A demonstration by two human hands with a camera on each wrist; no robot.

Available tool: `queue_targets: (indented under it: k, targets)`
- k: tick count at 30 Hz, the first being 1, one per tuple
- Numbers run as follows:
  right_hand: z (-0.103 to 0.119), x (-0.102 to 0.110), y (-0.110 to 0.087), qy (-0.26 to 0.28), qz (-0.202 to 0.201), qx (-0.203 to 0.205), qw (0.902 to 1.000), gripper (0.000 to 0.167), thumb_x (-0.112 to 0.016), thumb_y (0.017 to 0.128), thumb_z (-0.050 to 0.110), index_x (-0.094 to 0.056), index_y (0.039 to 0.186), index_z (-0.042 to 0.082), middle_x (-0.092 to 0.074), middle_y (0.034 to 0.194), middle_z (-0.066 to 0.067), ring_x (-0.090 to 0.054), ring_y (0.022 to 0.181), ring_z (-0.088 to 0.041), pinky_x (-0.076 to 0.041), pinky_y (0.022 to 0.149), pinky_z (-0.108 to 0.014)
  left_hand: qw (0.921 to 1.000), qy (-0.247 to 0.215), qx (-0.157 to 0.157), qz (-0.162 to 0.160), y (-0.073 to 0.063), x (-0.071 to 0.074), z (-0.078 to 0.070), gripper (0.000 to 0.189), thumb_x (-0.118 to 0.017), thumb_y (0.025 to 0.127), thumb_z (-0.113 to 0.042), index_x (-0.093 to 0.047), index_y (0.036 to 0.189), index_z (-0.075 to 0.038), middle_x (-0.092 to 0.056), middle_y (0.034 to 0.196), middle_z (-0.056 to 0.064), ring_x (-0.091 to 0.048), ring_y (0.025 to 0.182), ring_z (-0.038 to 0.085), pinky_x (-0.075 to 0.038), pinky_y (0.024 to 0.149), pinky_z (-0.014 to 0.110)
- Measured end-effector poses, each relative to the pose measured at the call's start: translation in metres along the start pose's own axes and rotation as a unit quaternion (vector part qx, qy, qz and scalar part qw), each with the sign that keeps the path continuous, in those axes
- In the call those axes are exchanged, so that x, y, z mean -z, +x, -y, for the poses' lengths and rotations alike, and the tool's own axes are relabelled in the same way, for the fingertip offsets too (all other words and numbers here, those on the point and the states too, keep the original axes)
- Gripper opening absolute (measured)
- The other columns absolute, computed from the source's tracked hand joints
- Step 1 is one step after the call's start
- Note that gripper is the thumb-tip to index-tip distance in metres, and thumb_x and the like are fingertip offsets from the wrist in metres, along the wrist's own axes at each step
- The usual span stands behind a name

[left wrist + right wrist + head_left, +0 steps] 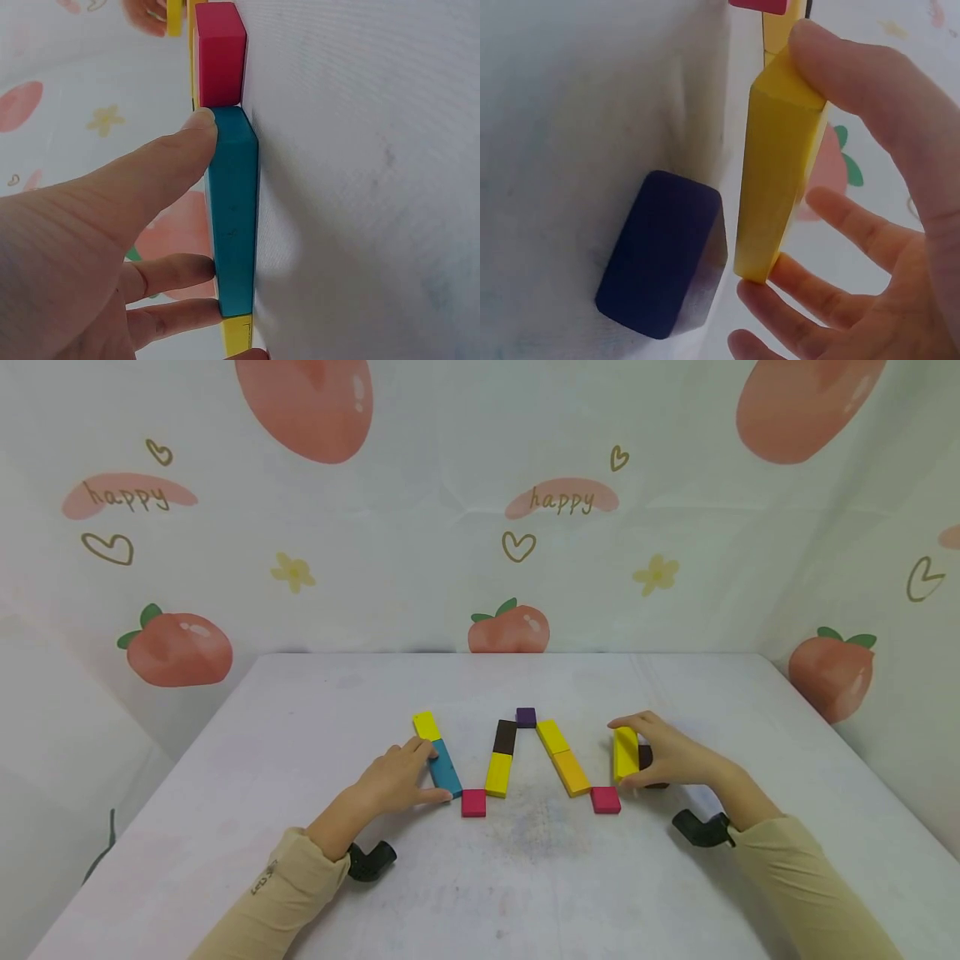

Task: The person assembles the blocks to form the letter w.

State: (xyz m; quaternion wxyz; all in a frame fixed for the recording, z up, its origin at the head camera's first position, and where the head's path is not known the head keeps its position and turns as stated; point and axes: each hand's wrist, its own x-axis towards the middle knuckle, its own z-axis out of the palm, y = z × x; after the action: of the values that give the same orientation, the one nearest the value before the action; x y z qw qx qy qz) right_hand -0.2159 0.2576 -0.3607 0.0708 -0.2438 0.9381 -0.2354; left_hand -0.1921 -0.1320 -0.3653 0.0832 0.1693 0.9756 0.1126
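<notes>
My right hand (678,756) pinches a yellow block (780,157) lengthwise between thumb and fingertips. In the right wrist view this block is tilted and raised off the table. Beside it, partly behind my fingers, a dark block (660,255) sits on the table. My left hand (393,777) lies over a blue block (234,217), thumb tip at its near end and fingertips on it towards the far end. A yellow block (426,725) meets the blue block's far end; a red block (221,56) adjoins its near end.
Between my hands a zigzag continues with a brown block (505,737), a yellow block (498,775), a small purple block (527,717), two yellow-orange blocks (562,757) and a second red block (606,800). A patterned cloth (420,543) hangs behind the white table (570,885).
</notes>
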Motion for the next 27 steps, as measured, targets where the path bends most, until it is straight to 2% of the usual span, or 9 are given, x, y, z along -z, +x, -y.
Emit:
queue_targets:
  k: [16,27]
  targets:
    - [-0.0034,-0.0031,0.0043,-0.013,0.022,-0.015,0.9996,0.079,-0.079,0.071,0.037,-0.044,0.132,0.002,-0.042,0.13,-0.027,-0.045,0.112,-0.036,-0.038,0.096,-0.061,1.0,-0.004,-0.002,-0.001,0.0005,-0.0005,0.0016,0.065,-0.072,0.076,-0.048,-0.051,0.12,-0.005,-0.052,0.124,0.012,-0.05,0.091,0.026,-0.049,0.083,0.042]
    - [-0.0034,-0.0043,0.0038,-0.026,0.03,-0.014,0.9991,0.081,-0.078,0.072,0.035,-0.042,0.133,-0.003,-0.044,0.129,-0.028,-0.045,0.112,-0.036,-0.039,0.097,-0.059,1.0,-0.004,-0.002,-0.001,0.0001,-0.0003,0.0014,0.064,-0.072,0.076,-0.048,-0.051,0.12,-0.005,-0.052,0.124,0.012,-0.05,0.091,0.025,-0.049,0.083,0.041]
